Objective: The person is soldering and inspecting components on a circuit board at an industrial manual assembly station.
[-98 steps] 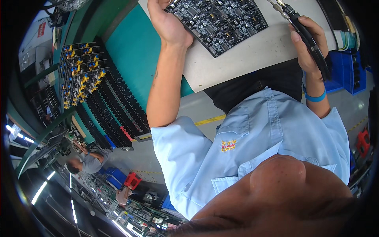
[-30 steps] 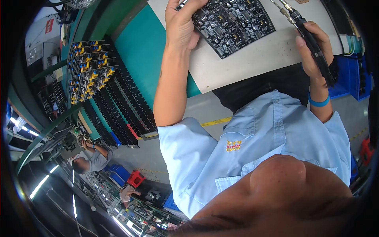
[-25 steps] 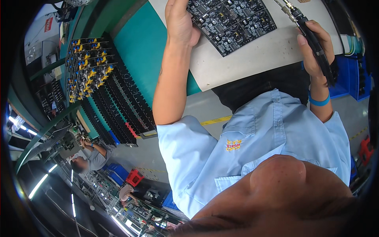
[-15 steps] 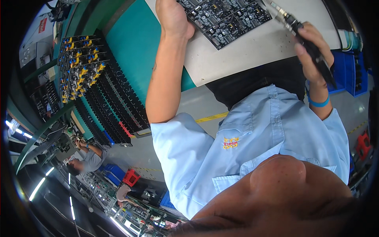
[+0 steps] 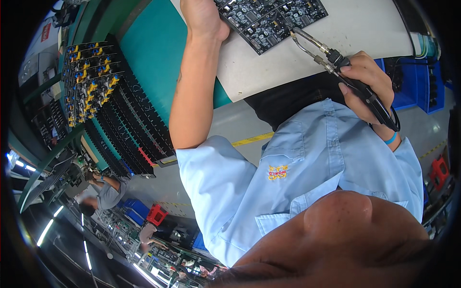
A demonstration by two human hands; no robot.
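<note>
A black circuit board panel (image 5: 261, 29) with small parts lies on a pale sheet (image 5: 254, 74), partly cut off by the top edge of the head view. My right hand (image 5: 369, 77) is wrapped round the black handle of a soldering iron (image 5: 331, 56), which has a thin metal tube beside its barrel. The iron's tip points left and meets the panel's near right part in the picture; whether it touches cannot be made out. Beside the panel's left edge is my left hand (image 5: 204, 21), its fingers out of view or hidden, so its grip does not show.
Left of the pale sheet is a green mat (image 5: 149, 53). Several boards with yellow and blue parts (image 5: 91, 84) stand by long black slotted strips (image 5: 132, 113). Blue bins (image 5: 427, 89) are at the right. Farther back are a person in grey (image 5: 111, 193) and a red stool (image 5: 157, 214).
My right hand has moved left and slightly down, bringing the iron's tip from beyond the panel's right corner to the panel. My left hand and the panel appear slightly shifted up and left.
</note>
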